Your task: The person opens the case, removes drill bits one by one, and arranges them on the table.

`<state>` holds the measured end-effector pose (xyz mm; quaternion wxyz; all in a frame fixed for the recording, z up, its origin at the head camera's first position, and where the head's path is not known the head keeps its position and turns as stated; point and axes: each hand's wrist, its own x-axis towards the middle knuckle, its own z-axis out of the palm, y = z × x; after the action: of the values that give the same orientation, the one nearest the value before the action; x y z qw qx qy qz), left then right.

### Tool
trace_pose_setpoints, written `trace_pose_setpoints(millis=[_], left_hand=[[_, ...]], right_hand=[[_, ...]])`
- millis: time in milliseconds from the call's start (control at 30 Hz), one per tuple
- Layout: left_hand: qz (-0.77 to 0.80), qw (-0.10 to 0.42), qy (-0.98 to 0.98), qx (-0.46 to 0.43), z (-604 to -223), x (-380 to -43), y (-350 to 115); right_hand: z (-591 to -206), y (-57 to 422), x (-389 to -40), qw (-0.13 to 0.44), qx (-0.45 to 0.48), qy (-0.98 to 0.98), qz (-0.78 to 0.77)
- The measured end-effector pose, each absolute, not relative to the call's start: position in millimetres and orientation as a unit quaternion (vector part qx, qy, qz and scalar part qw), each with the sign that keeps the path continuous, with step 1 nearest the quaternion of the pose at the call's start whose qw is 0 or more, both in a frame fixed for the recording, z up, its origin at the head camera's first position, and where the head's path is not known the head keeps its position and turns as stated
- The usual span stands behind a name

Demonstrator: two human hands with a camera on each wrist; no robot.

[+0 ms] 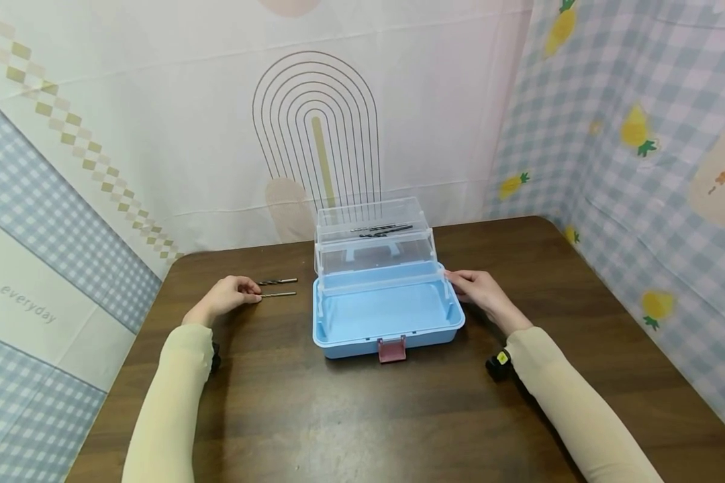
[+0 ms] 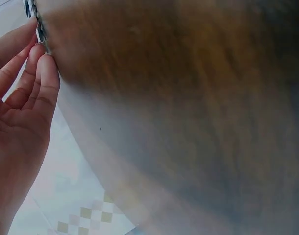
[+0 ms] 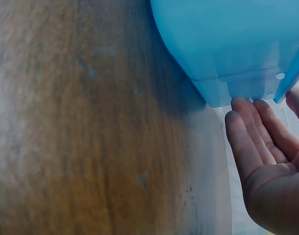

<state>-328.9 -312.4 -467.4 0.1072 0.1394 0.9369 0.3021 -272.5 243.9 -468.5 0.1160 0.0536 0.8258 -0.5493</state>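
l hand point(image 1: 232, 295): grip looks pinched, thumb & fingertips, on the l end of the near drill bit point(image 1: 280, 294). the far drill bit point(image 1: 286, 280) lies loose just beyond, abt parallel. both are on the table point(image 1: 338, 416), l of the blue toolbox point(image 1: 350, 351), which stands open w/ its clear trays point(image 1: 329, 263) raised; tray drill bits point(image 1: 389, 232) show up top. r hand point(image 1: 480, 292): grip isn't clasped on anything; fingers fairly straight, tips at the toolbox's r side.

to do the pick-up well, prob best to pinch firmly but lightly, since a thin round bit may roll or twist; raise it level so it doesn't knock the far one; mind the sharp flutes. r hand shd just steady the toolbox, w/o shoving, as the trays look hinged & cd sway.

views: l wrist shows spiral flutes right at the fingertips, mostly hidden by the hand in the head view, but no toolbox. r wrist gives the straight fingers & the thumb by the toolbox's edge, seen from the palm side; head view has mainly the back of that hand. only the head view shows the pink latch point(image 1: 391, 350) & the tray bits.
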Motion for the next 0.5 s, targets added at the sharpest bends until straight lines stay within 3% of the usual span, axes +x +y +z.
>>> trace_pose_setpoints(millis=[500], left_hand=[[0.342, 0.088, 0.926, 0.133, -445, -336, -301]], right_hand=[[-470, 245, -273, 0.117, 0.054, 0.822, -0.554]])
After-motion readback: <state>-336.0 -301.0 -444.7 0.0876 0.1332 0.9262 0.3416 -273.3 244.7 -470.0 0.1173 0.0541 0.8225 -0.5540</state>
